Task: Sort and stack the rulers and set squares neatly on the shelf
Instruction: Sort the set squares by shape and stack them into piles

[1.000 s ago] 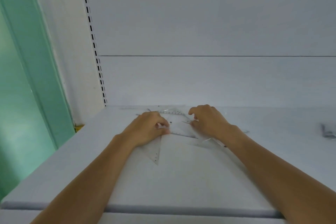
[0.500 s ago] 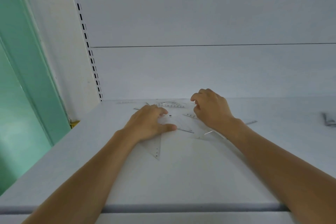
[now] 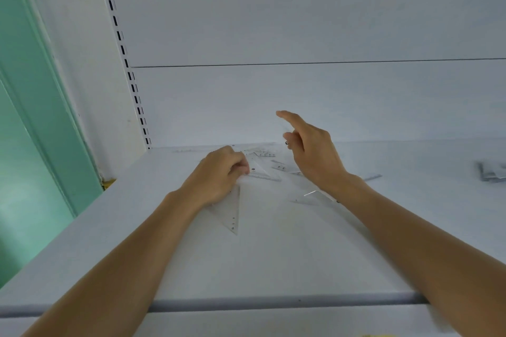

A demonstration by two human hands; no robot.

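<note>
In the centre of the frame the left hand (image 3: 219,176) lies on the white shelf (image 3: 273,262). Its fingers are curled round the upper edge of a clear set square (image 3: 232,210), whose sharp tip points toward the bottom of the frame. Just right of it, a loose heap of clear rulers and set squares (image 3: 264,157) lies flat near the back panel. The right hand (image 3: 315,157) hovers above that heap, index finger straight and the others bent; whether it pinches a clear piece cannot be told.
</note>
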